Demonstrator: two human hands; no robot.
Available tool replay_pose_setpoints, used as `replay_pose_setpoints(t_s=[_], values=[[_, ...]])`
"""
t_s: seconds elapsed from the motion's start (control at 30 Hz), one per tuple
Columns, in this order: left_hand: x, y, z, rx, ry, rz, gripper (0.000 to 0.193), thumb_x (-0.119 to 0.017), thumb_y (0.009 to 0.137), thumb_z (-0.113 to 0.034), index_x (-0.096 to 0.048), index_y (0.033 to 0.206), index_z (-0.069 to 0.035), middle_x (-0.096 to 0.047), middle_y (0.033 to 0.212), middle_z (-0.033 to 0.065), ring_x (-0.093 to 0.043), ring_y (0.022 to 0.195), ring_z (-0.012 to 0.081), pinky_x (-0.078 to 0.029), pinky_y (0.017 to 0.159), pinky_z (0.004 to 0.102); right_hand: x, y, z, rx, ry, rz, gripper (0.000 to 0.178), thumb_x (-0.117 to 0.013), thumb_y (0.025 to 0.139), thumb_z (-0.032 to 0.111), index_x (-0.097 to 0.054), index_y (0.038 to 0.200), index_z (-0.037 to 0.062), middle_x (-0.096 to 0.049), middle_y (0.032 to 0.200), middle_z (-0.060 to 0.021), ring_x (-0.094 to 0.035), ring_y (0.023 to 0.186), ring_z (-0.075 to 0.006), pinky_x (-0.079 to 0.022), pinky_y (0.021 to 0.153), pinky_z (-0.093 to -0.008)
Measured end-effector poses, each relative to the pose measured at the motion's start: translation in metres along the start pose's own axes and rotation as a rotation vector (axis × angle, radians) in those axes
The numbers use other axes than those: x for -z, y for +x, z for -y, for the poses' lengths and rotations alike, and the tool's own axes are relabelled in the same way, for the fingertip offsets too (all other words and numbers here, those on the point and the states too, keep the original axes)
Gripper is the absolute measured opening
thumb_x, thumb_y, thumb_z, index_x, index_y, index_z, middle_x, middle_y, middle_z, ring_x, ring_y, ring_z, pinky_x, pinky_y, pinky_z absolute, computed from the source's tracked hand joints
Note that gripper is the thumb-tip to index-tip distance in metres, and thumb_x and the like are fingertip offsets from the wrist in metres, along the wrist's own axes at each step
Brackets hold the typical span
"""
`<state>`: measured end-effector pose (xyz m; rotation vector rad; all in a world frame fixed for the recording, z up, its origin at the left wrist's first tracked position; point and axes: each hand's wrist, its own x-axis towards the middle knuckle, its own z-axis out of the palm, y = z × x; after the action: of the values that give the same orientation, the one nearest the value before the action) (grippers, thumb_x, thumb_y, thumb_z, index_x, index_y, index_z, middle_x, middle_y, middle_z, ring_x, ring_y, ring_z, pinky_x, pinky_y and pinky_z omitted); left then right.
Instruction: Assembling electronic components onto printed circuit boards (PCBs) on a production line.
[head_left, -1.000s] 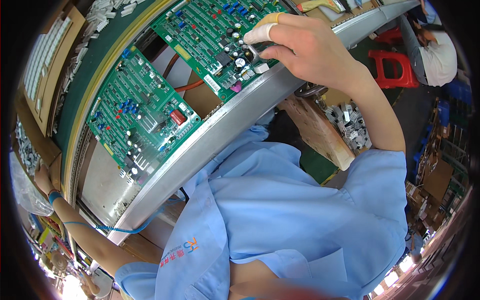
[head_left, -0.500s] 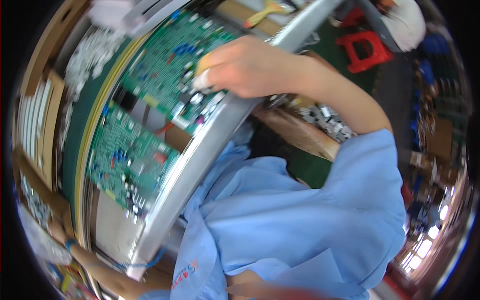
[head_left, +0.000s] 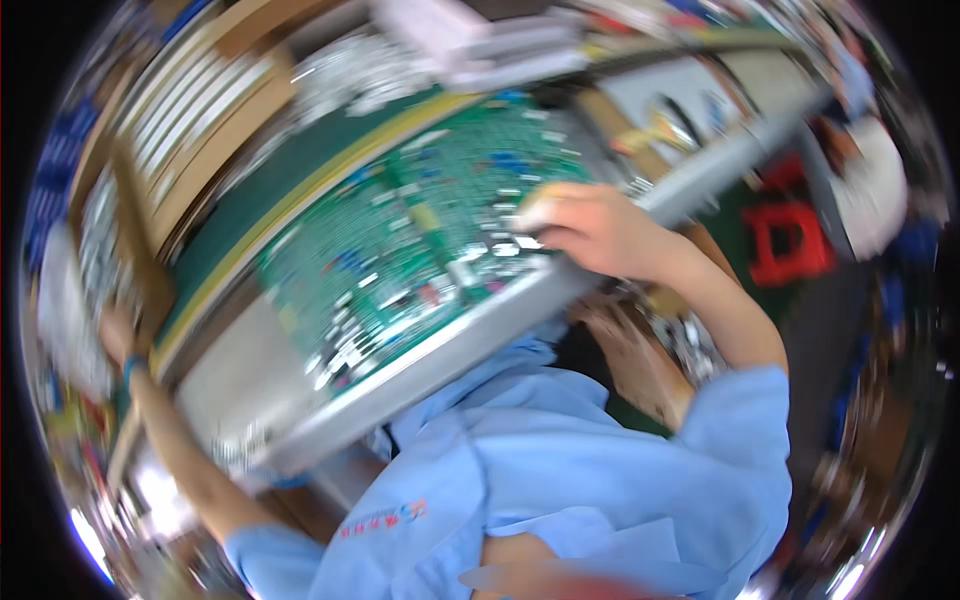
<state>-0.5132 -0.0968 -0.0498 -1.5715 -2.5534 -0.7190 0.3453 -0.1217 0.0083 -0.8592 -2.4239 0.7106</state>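
Two green circuit boards lie side by side on the rail-edged line in front of me: a left board (head_left: 350, 270) and a right board (head_left: 480, 170). Over the metal connectors at the right board's near edge is my right hand (head_left: 595, 232), its fingers drawn together. Yellow and white coverings show on its fingertips; whatever they pinch, if anything, is hidden. Far to the left, my left hand (head_left: 120, 335), with a blue band at the wrist, reaches to a cardboard bin (head_left: 145, 230) beside small silvery parts. Blur and the bin hide its fingers.
A grey metal rail (head_left: 430, 355) runs between the boards and my body. Beyond the boards lie a pile of clear-looking parts (head_left: 360, 75) and white boxes (head_left: 500, 45). A yellow-handled brush (head_left: 645, 138) lies at right. A red stool (head_left: 790, 243) and another person (head_left: 870, 190) are farther right.
My view has swung, so the line looks turned. The gap between the two boards has closed. My right hand stays by the right board's connectors; my left remains at the bin.
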Motion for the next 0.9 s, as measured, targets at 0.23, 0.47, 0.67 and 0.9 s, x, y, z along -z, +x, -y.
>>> replay_pose_setpoints(t_s=[0.23,0.47,0.67,0.9], values=[[0.037,-0.121,-0.176,-0.089,-0.143,-0.36,0.021,-0.058,0.078,-0.02,-0.069,0.09,-0.007,-0.067,0.079,0.0176,-0.066,0.078,0.0319,-0.05,0.068,0.042,-0.03,0.029,0.037,-0.176,0.06,0.145,0.024,-0.061,0.079,-0.003,-0.063,0.102,0.0023,-0.064,0.099,-0.0098,-0.062,0.087,-0.0192,-0.049,0.075,-0.0293],[0.145,-0.218,-0.156,-0.014,0.106,-0.337,0.028,-0.059,0.077,-0.021,-0.069,0.097,-0.006,-0.066,0.088,0.0218,-0.064,0.085,0.035,-0.05,0.078,0.0413,-0.04,0.036,0.027,-0.255,0.261,0.238,0.035,-0.057,0.079,-0.015,-0.059,0.111,-0.0022,-0.055,0.11,-0.0085,-0.059,0.092,-0.0156,-0.05,0.079,-0.0254],[0.235,-0.381,-0.075,0.422,0.375,-0.122,0.032,-0.065,0.075,-0.022,-0.067,0.098,0.0,-0.067,0.095,0.0196,-0.065,0.089,0.0285,-0.051,0.081,0.0369,-0.048,0.046,0.037,-0.259,0.313,0.309,0.036,-0.057,0.08,-0.014,-0.059,0.114,-0.0024,-0.055,0.107,-0.0079,-0.06,0.09,-0.0153,-0.05,0.077,-0.0242],[0.209,-0.495,-0.034,1.009,0.417,0.31,0.045,-0.061,0.078,-0.04,-0.065,0.105,-0.004,-0.065,0.101,0.0214,-0.065,0.087,0.0335,-0.05,0.079,0.0415,-0.032,0.057,0.043,-0.219,0.15,0.451,0.04,-0.057,0.078,-0.015,-0.058,0.115,-0.0018,-0.056,0.107,-0.0069,-0.059,0.086,-0.0119,-0.049,0.071,-0.0221]])
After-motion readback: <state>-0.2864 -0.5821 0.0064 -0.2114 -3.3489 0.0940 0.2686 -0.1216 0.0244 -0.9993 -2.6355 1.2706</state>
